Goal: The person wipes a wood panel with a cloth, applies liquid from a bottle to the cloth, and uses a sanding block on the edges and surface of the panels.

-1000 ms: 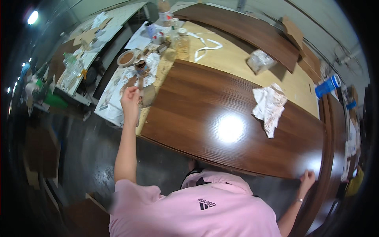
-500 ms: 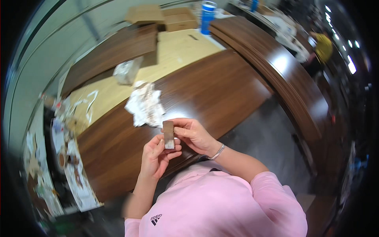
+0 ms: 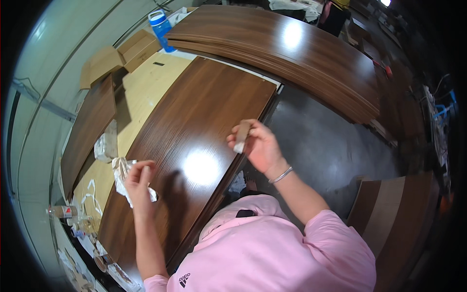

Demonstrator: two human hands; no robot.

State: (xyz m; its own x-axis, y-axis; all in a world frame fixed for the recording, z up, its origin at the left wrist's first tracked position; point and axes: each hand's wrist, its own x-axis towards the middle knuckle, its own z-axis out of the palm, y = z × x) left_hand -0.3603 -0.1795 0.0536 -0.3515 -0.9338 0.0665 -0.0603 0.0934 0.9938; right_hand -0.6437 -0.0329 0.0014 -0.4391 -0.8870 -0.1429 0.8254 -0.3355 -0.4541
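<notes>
My right hand [image 3: 262, 148], with a silver bracelet at its wrist, grips a small flat brown strip [image 3: 243, 132] with a whitish lower end. I cannot make out its exact kind. It is held up over the front edge of a dark brown wood-grain panel [image 3: 209, 102]. To the left, my left hand [image 3: 138, 187] is raised over a crumpled white cloth [image 3: 119, 173] with brownish stains. Its fingers are curved and apart from the thumb, with nothing seen between them. The hand hides part of the cloth, and its shadow falls on the panel.
Stacked brown panels [image 3: 272, 48] lie beyond. A blue bottle [image 3: 161, 31] and an open cardboard box [image 3: 138, 48] stand at the back left. Another brown board [image 3: 90, 131] leans by a plastic-wrapped bundle [image 3: 106, 146]. Grey floor [image 3: 311, 141] shows on the right.
My hands have parted: the left has let go of the strip and moved left to the cloth, while the right keeps the strip. The view has turned to the right.
</notes>
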